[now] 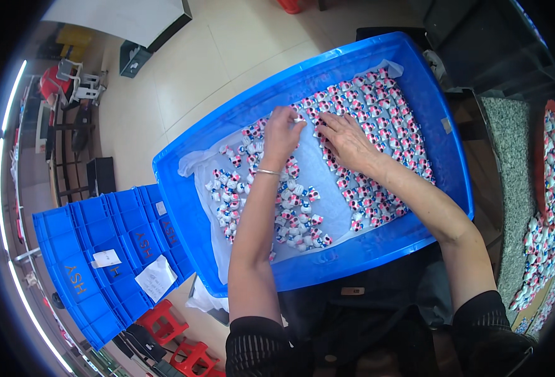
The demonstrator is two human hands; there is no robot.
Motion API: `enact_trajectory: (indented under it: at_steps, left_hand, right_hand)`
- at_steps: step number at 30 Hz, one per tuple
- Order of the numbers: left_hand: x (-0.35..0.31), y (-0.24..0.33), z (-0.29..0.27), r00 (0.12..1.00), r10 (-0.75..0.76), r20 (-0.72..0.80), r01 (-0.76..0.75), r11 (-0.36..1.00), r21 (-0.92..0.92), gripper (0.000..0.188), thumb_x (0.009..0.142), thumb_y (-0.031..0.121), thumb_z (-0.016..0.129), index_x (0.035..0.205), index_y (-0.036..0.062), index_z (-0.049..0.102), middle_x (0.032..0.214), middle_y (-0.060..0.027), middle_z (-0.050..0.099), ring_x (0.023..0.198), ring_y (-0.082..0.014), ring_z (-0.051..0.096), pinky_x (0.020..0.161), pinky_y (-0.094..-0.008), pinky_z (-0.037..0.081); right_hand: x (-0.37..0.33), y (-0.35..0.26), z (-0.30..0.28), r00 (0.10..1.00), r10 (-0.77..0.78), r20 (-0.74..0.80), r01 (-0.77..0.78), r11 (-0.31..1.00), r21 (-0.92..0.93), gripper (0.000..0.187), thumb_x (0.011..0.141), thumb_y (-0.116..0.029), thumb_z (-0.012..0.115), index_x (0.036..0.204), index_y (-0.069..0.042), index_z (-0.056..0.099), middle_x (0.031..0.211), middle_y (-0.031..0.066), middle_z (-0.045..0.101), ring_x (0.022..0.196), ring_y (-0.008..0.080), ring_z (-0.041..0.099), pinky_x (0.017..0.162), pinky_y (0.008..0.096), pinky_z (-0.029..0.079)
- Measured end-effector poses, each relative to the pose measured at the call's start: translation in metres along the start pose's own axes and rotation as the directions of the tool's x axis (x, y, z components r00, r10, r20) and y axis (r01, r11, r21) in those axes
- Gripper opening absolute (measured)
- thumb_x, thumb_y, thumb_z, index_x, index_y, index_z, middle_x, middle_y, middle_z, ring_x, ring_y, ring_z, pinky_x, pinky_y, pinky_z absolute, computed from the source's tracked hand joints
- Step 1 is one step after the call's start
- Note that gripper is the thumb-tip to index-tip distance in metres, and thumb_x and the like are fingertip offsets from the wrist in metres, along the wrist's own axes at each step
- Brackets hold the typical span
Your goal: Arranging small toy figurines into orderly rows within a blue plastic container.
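Note:
A large blue plastic tub lies before me, lined with a thin white sheet. On its right side, small white figurines with pink, black and blue markings stand in close rows. More of the same figurines lie in a loose heap on the left. My left hand, with a bangle at the wrist, pinches one small figurine near the far end of the bare strip. Over the left edge of the rows, my right hand has its fingers stretched out and apart, touching figurines there.
Blue stacked crates with paper sheets stand left of the tub, red stools below them. At the right, a speckled grey surface adjoins a red container of similar figurines. A white table stands at the far left.

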State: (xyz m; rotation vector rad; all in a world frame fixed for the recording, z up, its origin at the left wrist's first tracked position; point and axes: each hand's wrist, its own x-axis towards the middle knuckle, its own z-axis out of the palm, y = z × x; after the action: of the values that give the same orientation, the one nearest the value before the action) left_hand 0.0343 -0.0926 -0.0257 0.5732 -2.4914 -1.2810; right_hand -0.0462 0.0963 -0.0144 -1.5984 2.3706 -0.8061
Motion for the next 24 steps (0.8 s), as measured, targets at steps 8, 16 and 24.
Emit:
enact_trajectory:
  at_steps: [8,16,24]
  left_hand:
    - [-0.024,-0.004,0.000,0.978,0.197,0.071,-0.209,0.943,0.258,0.026,0.074,0.002,0.074,0.097,0.0049,0.061,0.100,-0.0107,0.058,0.083,-0.0274,0.064,0.070,-0.0382,0.053]
    - [-0.016,0.005,0.012,0.966,0.244,-0.085,-0.201,0.916,0.348,0.025,0.076,0.003,0.069,0.100,0.0033,0.060,0.099,-0.0137,0.058,0.090,-0.0351,0.061,0.075,-0.0423,0.052]
    - [-0.008,-0.006,-0.021,0.942,0.261,-0.210,-0.076,0.777,0.625,0.019,0.077,0.016,0.070,0.091,0.0050,0.065,0.089,-0.0126,0.061,0.091,-0.0330,0.059,0.079,-0.0430,0.050]
  right_hand:
    - [0.013,-0.006,0.009,0.998,-0.055,0.022,0.058,0.985,-0.163,0.042,0.079,-0.005,0.061,0.121,0.001,0.057,0.142,0.0157,0.047,0.135,0.0301,0.040,0.109,0.0579,0.030]
    - [0.028,-0.012,0.029,0.997,-0.078,-0.023,0.071,0.970,-0.234,0.040,0.081,-0.007,0.055,0.120,0.001,0.058,0.136,0.0144,0.051,0.134,0.0288,0.040,0.109,0.0612,0.027]
    - [0.024,-0.011,0.014,0.999,-0.031,0.016,0.034,0.968,-0.249,0.047,0.083,-0.010,0.061,0.128,-0.003,0.056,0.143,0.0131,0.048,0.139,0.0310,0.035,0.112,0.0610,0.021]
